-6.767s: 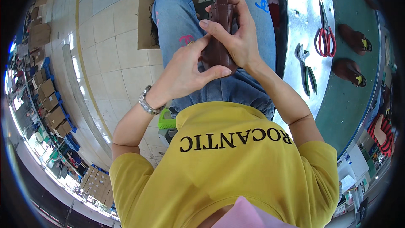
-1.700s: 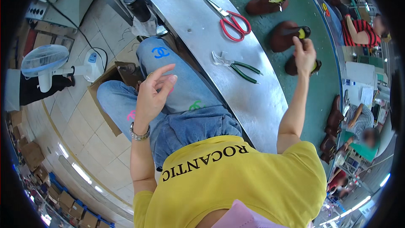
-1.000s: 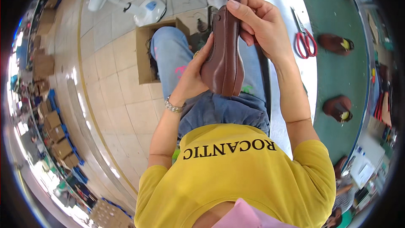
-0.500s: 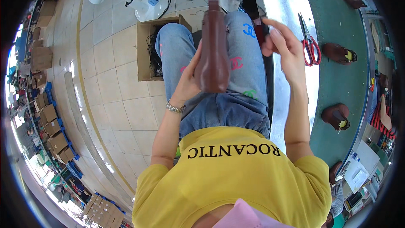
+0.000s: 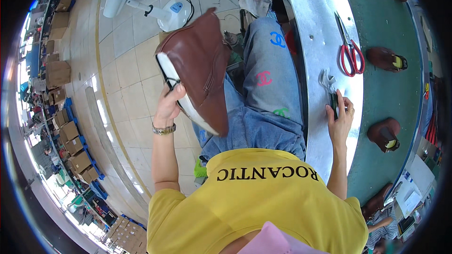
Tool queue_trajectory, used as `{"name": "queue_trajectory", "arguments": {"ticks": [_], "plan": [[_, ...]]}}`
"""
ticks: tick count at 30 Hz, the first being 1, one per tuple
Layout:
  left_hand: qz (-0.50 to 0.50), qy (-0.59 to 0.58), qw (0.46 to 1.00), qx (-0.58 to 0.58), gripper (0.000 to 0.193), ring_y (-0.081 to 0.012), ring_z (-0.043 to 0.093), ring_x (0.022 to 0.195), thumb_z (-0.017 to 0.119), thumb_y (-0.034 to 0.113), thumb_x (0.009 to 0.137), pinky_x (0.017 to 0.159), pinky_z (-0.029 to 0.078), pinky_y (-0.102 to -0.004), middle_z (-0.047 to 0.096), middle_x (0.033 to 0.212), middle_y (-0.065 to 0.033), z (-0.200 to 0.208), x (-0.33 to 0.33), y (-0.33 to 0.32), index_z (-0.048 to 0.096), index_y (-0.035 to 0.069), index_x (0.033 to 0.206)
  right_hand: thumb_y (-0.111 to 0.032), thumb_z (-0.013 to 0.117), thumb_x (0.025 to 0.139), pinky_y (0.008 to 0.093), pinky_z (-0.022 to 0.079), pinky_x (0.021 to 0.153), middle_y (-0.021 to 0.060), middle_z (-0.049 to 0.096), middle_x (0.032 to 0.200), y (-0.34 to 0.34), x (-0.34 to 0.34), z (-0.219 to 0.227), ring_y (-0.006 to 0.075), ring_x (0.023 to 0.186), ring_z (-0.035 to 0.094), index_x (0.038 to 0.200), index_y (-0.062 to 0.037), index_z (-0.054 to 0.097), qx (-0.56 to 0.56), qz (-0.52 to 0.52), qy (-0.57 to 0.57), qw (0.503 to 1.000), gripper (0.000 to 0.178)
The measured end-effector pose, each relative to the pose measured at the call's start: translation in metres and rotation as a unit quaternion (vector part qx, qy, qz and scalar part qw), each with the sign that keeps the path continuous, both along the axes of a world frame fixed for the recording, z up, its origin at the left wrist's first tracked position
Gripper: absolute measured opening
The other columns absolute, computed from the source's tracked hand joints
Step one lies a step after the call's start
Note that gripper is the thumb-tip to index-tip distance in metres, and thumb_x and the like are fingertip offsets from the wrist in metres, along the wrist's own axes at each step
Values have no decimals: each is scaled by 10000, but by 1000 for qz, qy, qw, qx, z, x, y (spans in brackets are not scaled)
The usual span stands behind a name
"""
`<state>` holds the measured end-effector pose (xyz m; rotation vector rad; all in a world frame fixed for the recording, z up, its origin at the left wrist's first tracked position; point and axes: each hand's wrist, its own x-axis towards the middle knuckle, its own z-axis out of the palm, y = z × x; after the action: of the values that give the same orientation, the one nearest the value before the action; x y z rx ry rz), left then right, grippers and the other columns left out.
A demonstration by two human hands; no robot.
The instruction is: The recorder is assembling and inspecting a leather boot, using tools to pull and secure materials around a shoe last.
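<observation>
Evidently 2 hands busy. Left hand (image 5: 168, 106) pinches brown boot (image 5: 200, 61) by pale sole edge, tilted, above left thigh; keep that hold firm. Right thumb and fingers straddle pliers (image 5: 333, 99) on metal bench (image 5: 320, 28); tightness can't be told. Best gather handles evenly. Upper smooth, leather-like; toe tapered.

Boot (image 5: 200, 66) at 11 o'clock: brown, white sole edge. Scissors (image 5: 349, 43) at 2: red handles, silver blades. Pliers (image 5: 327, 83) toward 3: silvery head, dark grips. Metal bench (image 5: 315, 14) at 1: silver; far bench (image 5: 386, 94) at 3: green. Shirt (image 5: 261, 202) at 5: yellow, black lettering. Jeans (image 5: 270, 61) at 1: pale blue (blue, pink, green motifs).
</observation>
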<state>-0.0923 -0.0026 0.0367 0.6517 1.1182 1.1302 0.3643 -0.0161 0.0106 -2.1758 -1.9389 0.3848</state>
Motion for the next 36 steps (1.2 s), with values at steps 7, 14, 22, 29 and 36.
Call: {"name": "queue_trajectory", "arguments": {"ticks": [7, 14, 22, 29, 36], "plan": [[-20, -235, 972, 14, 575, -236, 502, 1162, 461, 447, 926, 972, 425, -403, 502, 1294, -106, -19, 10, 22, 384, 60, 1344, -185, 672, 818, 350, 427, 864, 152, 526, 1155, 51, 45, 6, 247, 1016, 509, 1304, -93, 483, 280, -65, -13, 958, 529], [-2, -286, 957, 45, 533, -227, 508, 1153, 475, 402, 929, 976, 421, -396, 513, 1281, -105, -14, 23, 32, 402, 54, 1327, -357, 678, 822, 335, 468, 761, 135, 559, 1140, 121, 140, -7, 210, 854, 565, 1298, -70, 466, 215, -122, -30, 969, 595], [21, -248, 965, 83, 496, -224, 512, 1147, 477, 364, 934, 979, 418, -389, 513, 1280, -102, -15, 13, 25, 415, 49, 1313, -323, 698, 810, 283, 493, 680, 138, 580, 1036, 148, 166, -11, 178, 763, 597, 1090, -27, 605, 306, -158, -111, 932, 418], [12, -171, 984, 36, 452, -217, 515, 1143, 488, 267, 930, 963, 427, -371, 532, 1254, -107, 12, 7, 29, 422, 22, 1304, -150, 657, 853, 226, 542, 610, 62, 576, 877, 218, 152, 9, 107, 742, 584, 913, 54, 595, 350, -153, 295, 876, 222], [-12, 47, 996, -80, 476, -146, 602, 945, 561, 282, 909, 806, 502, -287, 599, 1101, -106, 54, 39, 52, 455, -41, 1241, -196, 679, 838, 225, 552, 596, 71, 577, 815, 275, 41, 50, 97, 663, 583, 874, 65, 607, 390, -83, 261, 879, 273]]}}
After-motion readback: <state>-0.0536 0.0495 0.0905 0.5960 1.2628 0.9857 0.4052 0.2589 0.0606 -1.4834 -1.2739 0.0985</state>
